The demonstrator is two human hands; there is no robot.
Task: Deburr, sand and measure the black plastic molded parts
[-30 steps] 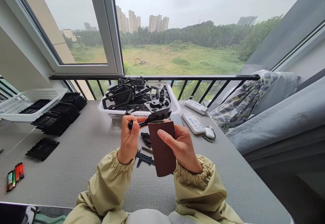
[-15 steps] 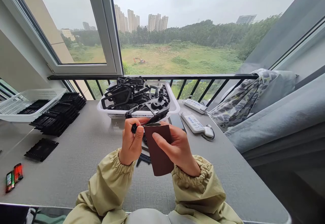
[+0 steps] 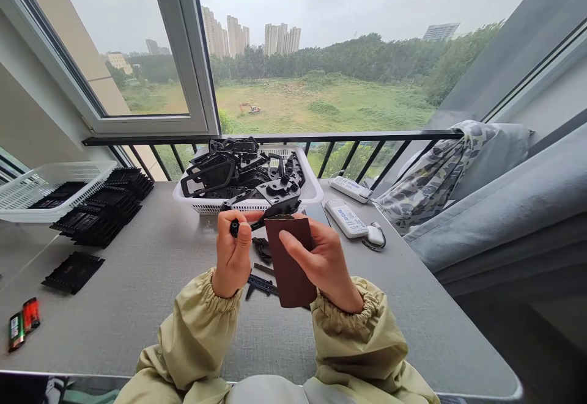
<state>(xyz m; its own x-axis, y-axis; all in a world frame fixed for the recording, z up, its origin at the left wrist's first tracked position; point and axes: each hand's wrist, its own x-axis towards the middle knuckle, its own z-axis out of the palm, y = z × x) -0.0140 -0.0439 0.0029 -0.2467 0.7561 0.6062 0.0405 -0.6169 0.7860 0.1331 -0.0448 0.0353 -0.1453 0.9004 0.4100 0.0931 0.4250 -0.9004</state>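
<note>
My left hand (image 3: 235, 256) is closed on the left end of a black plastic part (image 3: 274, 208), whose round end shows by the thumb. A folded brown sheet (image 3: 290, 266), like sandpaper, is in my right hand (image 3: 326, 258), with the thumb across its front. The sheet's upper edge is against or just beside the black part; exact contact is hidden. Below and between the hands, a dark caliper (image 3: 262, 285) lies on the table, partly behind the sheet, near a coil of black cable (image 3: 262, 248).
A white basket (image 3: 316, 190) heaped with black parts stands behind the hands. To the left are another white basket (image 3: 27, 187), stacked black panels (image 3: 98, 208), a single panel (image 3: 73, 272) and two batteries (image 3: 24, 323). White power strips (image 3: 346, 219) lie at the right, near the railing (image 3: 330, 137).
My hands have moved slightly apart, the left one a little leftward. The brown sheet has shifted up and right, uncovering more of the caliper and cable.
</note>
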